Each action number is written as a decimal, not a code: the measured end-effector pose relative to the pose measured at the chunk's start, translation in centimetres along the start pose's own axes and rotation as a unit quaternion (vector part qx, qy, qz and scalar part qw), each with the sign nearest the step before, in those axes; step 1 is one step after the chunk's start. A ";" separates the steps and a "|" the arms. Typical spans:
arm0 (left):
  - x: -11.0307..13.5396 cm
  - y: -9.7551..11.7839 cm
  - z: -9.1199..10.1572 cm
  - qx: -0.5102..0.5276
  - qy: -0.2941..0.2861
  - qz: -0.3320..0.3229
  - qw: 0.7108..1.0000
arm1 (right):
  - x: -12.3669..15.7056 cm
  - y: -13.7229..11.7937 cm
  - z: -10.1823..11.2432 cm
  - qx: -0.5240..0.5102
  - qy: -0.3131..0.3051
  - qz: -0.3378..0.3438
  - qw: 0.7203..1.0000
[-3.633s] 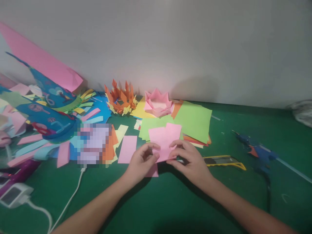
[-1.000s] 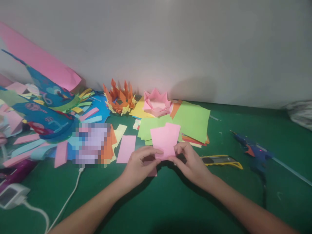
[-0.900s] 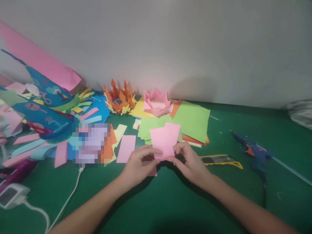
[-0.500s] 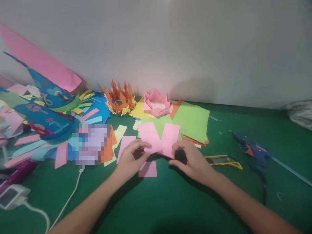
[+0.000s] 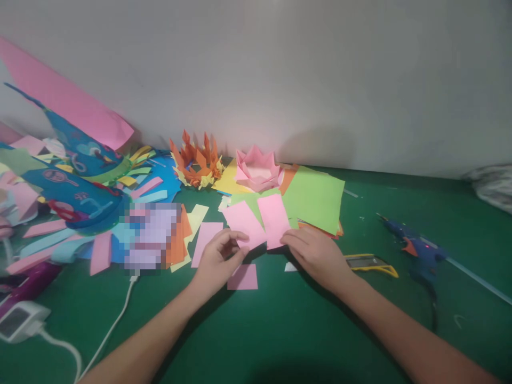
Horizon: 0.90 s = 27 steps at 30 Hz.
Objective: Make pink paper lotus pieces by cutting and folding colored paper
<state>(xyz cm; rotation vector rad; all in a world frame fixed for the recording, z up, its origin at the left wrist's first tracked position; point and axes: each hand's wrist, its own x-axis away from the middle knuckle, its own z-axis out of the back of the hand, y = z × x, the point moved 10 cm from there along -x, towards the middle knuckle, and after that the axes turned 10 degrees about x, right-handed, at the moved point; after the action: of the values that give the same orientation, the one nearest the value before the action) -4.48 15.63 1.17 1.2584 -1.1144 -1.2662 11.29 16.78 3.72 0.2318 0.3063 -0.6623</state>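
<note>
My left hand (image 5: 218, 258) pinches the lower end of a pink paper rectangle (image 5: 243, 223), which tilts up to the left. My right hand (image 5: 316, 255) holds a second pink rectangle (image 5: 274, 217) by its lower edge with the fingertips, just right of the first. The two pieces are apart and overlap the light green sheets (image 5: 316, 196). A third pink piece (image 5: 242, 277) lies on the green table (image 5: 280, 330) under my left hand, and another (image 5: 206, 242) lies to its left. A small white scrap (image 5: 290, 266) sits between my hands.
A yellow utility knife (image 5: 374, 263) and a blue glue gun (image 5: 416, 246) lie to the right. A pink paper lotus (image 5: 256, 170) and an orange paper flower (image 5: 196, 161) stand by the wall. Coloured paper scraps (image 5: 80, 202) pile at left, with a white cable (image 5: 114, 328) and charger (image 5: 18, 321).
The pink stack held together between both hands has been pulled into two separate pieces, one in each hand. My right hand has lowered toward the table.
</note>
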 end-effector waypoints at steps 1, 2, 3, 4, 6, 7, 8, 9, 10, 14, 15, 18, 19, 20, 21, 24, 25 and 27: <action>0.0 -0.1 -0.2 -0.009 -0.011 0.002 1.000 | 0.1 0.6 0.1 0.009 0.006 -0.006 1.000; 0.1 -0.2 -0.5 -0.022 -0.022 0.003 1.000 | 0.2 1.3 0.1 0.016 0.009 -0.014 1.000; 0.1 -0.2 -0.8 -0.039 -0.035 0.001 0.999 | 0.4 1.9 0.0 0.020 0.010 -0.025 0.999; 0.2 -0.2 -1.0 -0.062 -0.047 -0.004 0.997 | 0.5 2.6 -0.1 0.024 0.009 -0.037 0.999; 0.3 -0.1 -1.5 -0.119 -0.071 -0.022 0.990 | 1.0 3.7 -0.4 0.031 0.007 -0.057 0.998; 0.3 -0.1 -1.7 -0.147 -0.082 -0.032 0.985 | 1.2 4.2 -0.6 0.034 0.007 -0.065 0.997; 0.3 0.0 -1.9 -0.171 -0.089 -0.042 0.980 | 1.4 4.6 -0.6 0.038 0.007 -0.072 0.997; 0.3 0.0 -2.0 -0.193 -0.094 -0.052 0.975 | 1.5 5.0 -0.7 0.041 0.009 -0.080 0.996; 0.4 0.0 -2.1 -0.210 -0.099 -0.061 0.971 | 1.7 5.3 -0.7 0.043 0.012 -0.089 0.995; 0.4 -0.1 -2.4 -0.254 -0.110 -0.086 0.957 | 1.7 6.3 -0.6 0.034 0.001 -0.111 0.993; 0.4 -0.1 -2.3 -0.261 -0.106 -0.093 0.955 | 1.7 6.3 -0.6 0.032 -0.010 -0.110 0.993; 0.4 0.2 -2.0 -0.285 -0.088 -0.117 0.947 | 2.1 6.5 -0.2 0.033 -0.048 -0.105 0.993; 0.5 0.4 -2.0 -0.296 -0.084 -0.125 0.943 | 2.5 6.8 0.1 0.028 -0.059 -0.112 0.992; 0.5 0.5 -2.0 -0.307 -0.082 -0.131 0.939 | 3.0 7.3 0.5 0.014 -0.065 -0.128 0.990; 0.5 0.5 -2.0 -0.318 -0.080 -0.135 0.935 | 3.8 7.9 0.9 -0.004 -0.074 -0.150 0.986; 0.5 0.7 -1.8 -0.353 -0.064 -0.137 0.923 | 6.1 8.7 1.1 -0.080 -0.123 -0.174 0.974; 0.5 0.8 -1.7 -0.364 -0.055 -0.135 0.920 | 6.8 8.4 0.6 -0.113 -0.156 -0.160 0.968; 0.5 0.8 -1.5 -0.381 -0.044 -0.128 0.914 | 7.9 7.9 0.0 -0.162 -0.194 -0.141 0.957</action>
<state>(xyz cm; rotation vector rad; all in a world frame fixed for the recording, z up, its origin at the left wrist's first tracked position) -2.93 15.10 1.90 0.7579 -0.4145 -1.7399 22.13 18.38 1.83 -0.2613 0.0642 -0.9086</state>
